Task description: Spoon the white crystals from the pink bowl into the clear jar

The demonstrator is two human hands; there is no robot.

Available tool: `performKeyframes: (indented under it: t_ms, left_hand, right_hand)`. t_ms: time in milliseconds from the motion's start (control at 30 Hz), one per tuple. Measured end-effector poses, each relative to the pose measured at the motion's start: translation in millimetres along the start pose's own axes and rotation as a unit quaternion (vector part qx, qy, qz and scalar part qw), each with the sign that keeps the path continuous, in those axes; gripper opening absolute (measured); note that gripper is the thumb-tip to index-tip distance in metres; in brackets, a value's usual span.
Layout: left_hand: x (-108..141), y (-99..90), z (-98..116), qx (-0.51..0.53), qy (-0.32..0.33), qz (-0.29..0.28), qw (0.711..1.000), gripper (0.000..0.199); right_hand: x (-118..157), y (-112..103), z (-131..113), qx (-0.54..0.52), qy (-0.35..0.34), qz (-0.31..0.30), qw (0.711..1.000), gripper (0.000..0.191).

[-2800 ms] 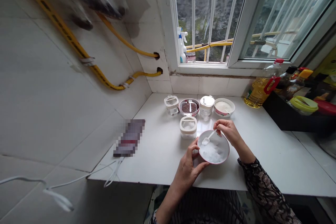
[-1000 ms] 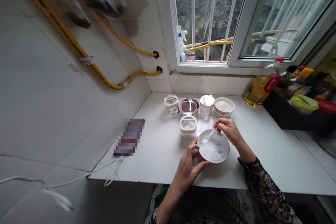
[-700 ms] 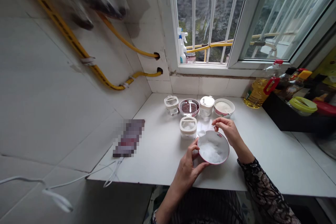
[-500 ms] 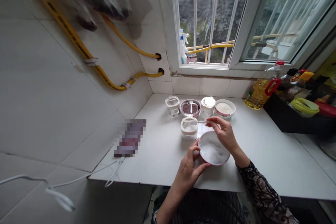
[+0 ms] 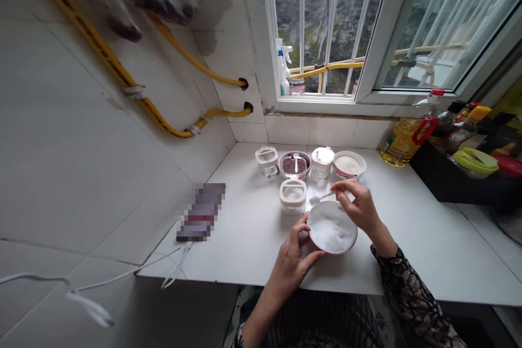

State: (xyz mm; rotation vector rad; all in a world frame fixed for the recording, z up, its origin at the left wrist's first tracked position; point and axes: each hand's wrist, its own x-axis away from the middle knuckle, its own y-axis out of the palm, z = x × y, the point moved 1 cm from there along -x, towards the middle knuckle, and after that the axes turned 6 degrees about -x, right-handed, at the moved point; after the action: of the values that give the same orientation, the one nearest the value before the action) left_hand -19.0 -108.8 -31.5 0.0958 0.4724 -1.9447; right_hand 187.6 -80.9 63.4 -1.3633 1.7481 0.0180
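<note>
My left hand grips the side of a white bowl with a red rim, holding it tilted over the white countertop. The bowl holds a white powder or salt. My right hand pinches a small white plastic spoon just beyond the bowl's far rim. Its scoop is blurred, so I cannot tell whether it holds anything. A square lidded plastic jar stands a little left of the spoon, apart from it.
Along the wall stand a lidded jar, a dish of dark red grains, a white-lidded jar and a white powder bowl. A cooking oil bottle and a black tray stand right; a blurred packet lies left.
My right hand has lifted the spoon out of the bowl, carried it left over the square jar, then brought it back beyond the bowl's far rim. The bowl stays in my left hand.
</note>
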Motion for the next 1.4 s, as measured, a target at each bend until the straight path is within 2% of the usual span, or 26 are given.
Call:
performKeyframes:
  t_ms: [133, 300, 367, 533, 667, 800, 933, 1133, 1400]
  left_hand:
    - [0.3, -0.5, 0.3, -0.004, 0.001, 0.000, 1.000, 0.036]
    - [0.7, -0.9, 0.0, -0.013, -0.002, -0.006, 1.000, 0.035]
    - [0.8, -1.1, 0.2, -0.014, -0.004, -0.005, 1.000, 0.035]
    - [0.6, -1.2, 1.2, -0.007, 0.000, 0.000, 1.000, 0.034]
    - [0.4, -0.3, -0.4, 0.002, -0.003, 0.000, 1.000, 0.034]
    - [0.7, 1.0, -2.9, 0.009, -0.006, -0.006, 1.000, 0.035]
    - [0.9, 1.2, -3.0, 0.005, -0.008, -0.007, 1.000, 0.036]
    - [0.1, 0.4, -1.0, 0.005, 0.000, -0.001, 1.000, 0.035]
    - [-0.2, 1.1, -1.0, 0.002, -0.003, -0.004, 1.000, 0.036]
  right_hand:
    - [2.1, -4.2, 6.5, 0.046, 0.005, -0.042, 0.998, 0.019]
    - [7.6, 14.2, 4.0, 0.048, 0.019, -0.124, 0.991, 0.021]
    - [8.6, 18.1, 3.6, 0.029, 0.041, -0.133, 0.990, 0.022]
    - [5.3, 10.2, 10.1, -0.065, 0.139, -0.079, 0.985, 0.019]
    - [2.0, 4.8, 14.5, -0.167, 0.233, -0.056, 0.956, 0.017]
    - [-0.2, 4.5, 15.2, -0.244, 0.299, -0.042, 0.922, 0.016]
    - [-1.9, 3.4, 17.5, -0.288, 0.332, -0.024, 0.898, 0.015]
    - [-1.8, 3.0, 27.8, -0.319, 0.340, -0.023, 0.884, 0.012]
    - [0.1, 7.6, 32.8, -0.373, 0.392, -0.009, 0.841, 0.011]
